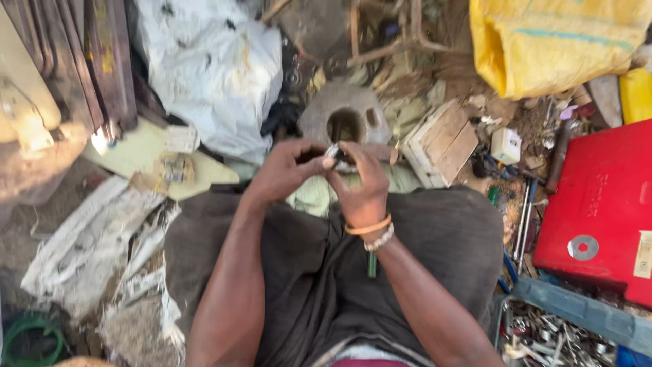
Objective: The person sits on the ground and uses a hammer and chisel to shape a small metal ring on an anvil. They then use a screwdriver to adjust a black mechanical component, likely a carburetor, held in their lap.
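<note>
Both of my hands meet in front of my knees over a small shiny metal part. My left hand pinches it from the left with fingertips. My right hand grips it from the right, thumb on top; that wrist wears an orange band and a bead bracelet. Most of the part is hidden by my fingers. Just beyond the hands a round grey stone-like disc with a hole lies on the ground. I sit with dark cloth over my legs.
A red metal box with a washer on it sits at the right, a tray of metal scraps below it. A wooden block, a white sack, a yellow sack and crumpled sacking surround me.
</note>
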